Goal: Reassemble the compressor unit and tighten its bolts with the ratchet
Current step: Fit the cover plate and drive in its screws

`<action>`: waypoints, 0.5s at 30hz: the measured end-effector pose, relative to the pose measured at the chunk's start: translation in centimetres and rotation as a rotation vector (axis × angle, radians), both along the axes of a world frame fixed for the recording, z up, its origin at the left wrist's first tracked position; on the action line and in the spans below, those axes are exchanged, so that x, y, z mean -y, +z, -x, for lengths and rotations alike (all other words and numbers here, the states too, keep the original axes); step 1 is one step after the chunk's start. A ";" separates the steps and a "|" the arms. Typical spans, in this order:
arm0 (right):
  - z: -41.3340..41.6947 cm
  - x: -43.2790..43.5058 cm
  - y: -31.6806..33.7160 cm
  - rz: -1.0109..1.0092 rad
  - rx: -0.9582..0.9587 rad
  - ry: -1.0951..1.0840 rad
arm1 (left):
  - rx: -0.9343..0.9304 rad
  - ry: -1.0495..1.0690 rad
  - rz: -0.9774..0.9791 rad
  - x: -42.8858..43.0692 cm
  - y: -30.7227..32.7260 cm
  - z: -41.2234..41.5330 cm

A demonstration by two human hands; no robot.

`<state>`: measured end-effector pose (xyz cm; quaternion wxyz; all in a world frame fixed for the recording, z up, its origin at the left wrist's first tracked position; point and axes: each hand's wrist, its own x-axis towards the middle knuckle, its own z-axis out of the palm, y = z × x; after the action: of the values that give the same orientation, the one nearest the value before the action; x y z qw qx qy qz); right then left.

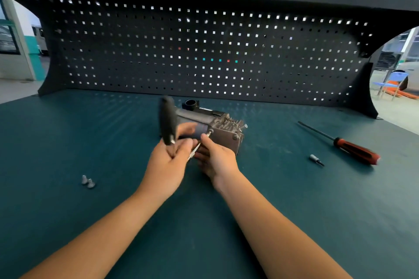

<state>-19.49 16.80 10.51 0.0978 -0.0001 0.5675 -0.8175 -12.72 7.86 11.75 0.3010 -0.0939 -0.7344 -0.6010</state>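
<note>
Both my forearms reach in from the table's [68, 210] near edge. My left hand [169, 161] grips the ratchet [167, 122], its black handle standing upright and blurred. My right hand [217, 158] pinches the ratchet's silver end against a bolt on the compressor unit [226, 129], which sits mid-table toward the far edge. Two loose bolts [88, 181] lie toward the left edge, a screwdriver [353, 148] and a bit socket [316, 159] toward the right.

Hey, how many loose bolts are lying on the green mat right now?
2. One bolt and a second bolt lie side by side on the mat, left of the left hand. More could be hidden behind the compressor.
</note>
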 end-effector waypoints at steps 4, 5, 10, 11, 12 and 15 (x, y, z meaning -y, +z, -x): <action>0.3 0.1 0.0 0.104 0.082 0.054 | 0.257 -0.069 -0.670 0.8 0.7 0.8; 0.4 0.1 0.0 0.123 0.090 0.058 | 0.336 -0.080 -0.827 1.2 0.9 1.0; 0.4 0.2 -0.2 0.177 0.121 0.072 | 0.567 -0.086 -1.207 1.8 0.8 1.1; 0.4 0.2 -0.2 0.176 0.121 0.079 | 0.559 -0.081 -1.194 1.7 0.7 1.1; 0.4 0.2 -0.2 0.178 0.117 0.086 | 0.538 -0.075 -1.164 1.6 0.7 1.2; 0.5 0.1 -0.3 0.151 0.095 0.102 | 0.388 -0.027 -0.961 1.7 1.0 1.3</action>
<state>-20.00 16.68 10.18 0.1658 0.0023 0.4985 -0.8509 -13.98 6.20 12.70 0.1609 0.1587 -0.4166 -0.8806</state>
